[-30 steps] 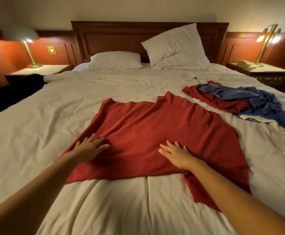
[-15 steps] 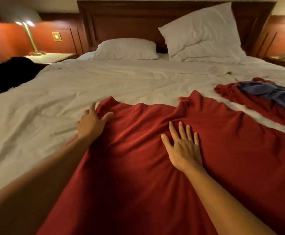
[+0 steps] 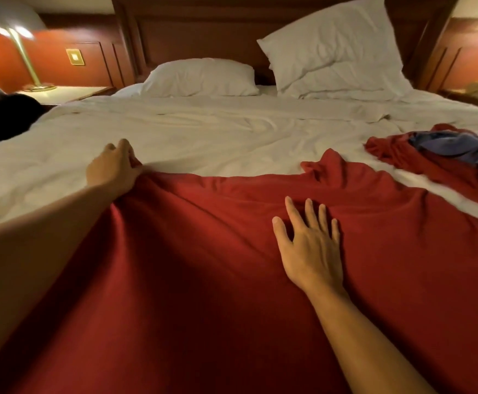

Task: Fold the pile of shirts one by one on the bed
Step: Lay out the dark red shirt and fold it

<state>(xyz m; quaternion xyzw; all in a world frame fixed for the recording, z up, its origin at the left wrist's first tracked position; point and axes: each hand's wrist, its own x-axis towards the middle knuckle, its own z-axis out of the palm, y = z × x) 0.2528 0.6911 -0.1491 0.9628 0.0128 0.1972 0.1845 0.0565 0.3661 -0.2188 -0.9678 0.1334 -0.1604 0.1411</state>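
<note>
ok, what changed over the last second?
The left hand slid up the left edge of the red shirt to its far corner and now grips it, where it lay flat before. The right hand slid forward along the middle, still flat on the cloth. The shirt stays spread on the bed; the pile at right is untouched.

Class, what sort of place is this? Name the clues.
Probably a hotel bedroom: a wide bed with two white pillows, a panelled wooden headboard, and a brass lamp on a bedside table.
</note>
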